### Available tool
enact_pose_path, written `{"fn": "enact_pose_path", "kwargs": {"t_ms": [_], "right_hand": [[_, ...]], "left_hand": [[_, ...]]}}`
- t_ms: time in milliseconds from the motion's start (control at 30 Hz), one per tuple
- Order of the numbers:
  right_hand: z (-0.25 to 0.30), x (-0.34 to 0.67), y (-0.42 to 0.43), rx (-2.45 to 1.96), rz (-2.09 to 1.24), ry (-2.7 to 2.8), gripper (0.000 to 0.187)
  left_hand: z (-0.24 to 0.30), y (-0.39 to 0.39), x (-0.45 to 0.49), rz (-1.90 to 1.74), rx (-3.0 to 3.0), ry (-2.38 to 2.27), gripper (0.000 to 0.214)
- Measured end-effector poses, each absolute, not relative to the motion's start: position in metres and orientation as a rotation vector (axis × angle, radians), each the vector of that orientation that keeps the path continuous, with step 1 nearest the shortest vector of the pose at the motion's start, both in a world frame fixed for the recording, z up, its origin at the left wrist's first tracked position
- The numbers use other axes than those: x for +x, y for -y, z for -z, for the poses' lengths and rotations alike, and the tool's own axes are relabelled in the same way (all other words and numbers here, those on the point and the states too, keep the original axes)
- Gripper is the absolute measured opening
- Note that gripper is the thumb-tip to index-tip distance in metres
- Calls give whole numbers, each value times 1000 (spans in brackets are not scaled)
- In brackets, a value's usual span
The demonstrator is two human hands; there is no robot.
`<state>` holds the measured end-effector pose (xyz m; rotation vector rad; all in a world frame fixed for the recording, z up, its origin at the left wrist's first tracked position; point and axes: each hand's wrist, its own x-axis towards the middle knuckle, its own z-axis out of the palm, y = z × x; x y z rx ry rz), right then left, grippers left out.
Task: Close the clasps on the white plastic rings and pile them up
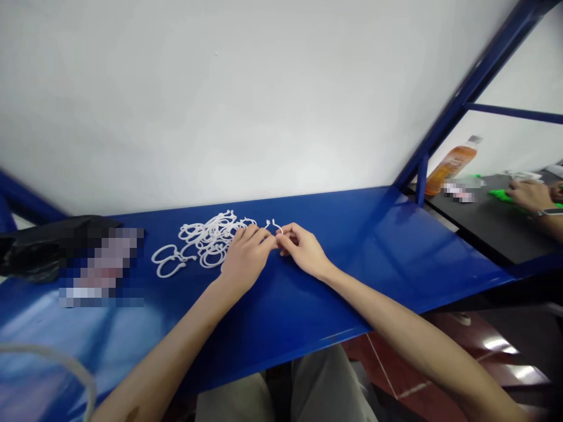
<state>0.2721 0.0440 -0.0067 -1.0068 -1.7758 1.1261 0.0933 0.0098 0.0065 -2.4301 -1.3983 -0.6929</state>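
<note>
A pile of several white plastic rings [206,240] lies on the blue metal shelf [373,246] in front of me. My left hand [244,255] rests at the pile's right edge with its fingers curled. My right hand [303,249] meets it, fingers pinched. Between the two hands a single open white ring [275,225] sticks up, held at both ends. One ring [167,264] lies apart at the pile's left.
A black plastic bag [39,246] sits at the left end of the shelf. A blue frame post [466,94] rises at the right. Beyond it, another person's hand [530,196] works on a dark table near an orange bottle [451,164] and green pieces [501,195].
</note>
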Motion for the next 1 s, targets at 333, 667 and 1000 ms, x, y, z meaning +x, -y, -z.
{"fn": "enact_pose_path", "kwargs": {"t_ms": [333, 667, 1000], "right_hand": [[4, 283, -49, -1033, -875, 1786, 15], [10, 278, -41, -907, -567, 2046, 16], [6, 293, -54, -1031, -416, 2086, 19]], "left_hand": [[2, -20, 112, 1475, -2223, 2013, 21], [7, -14, 110, 1487, -2265, 1941, 7], [-6, -17, 98, 1141, -2455, 1814, 18]]}}
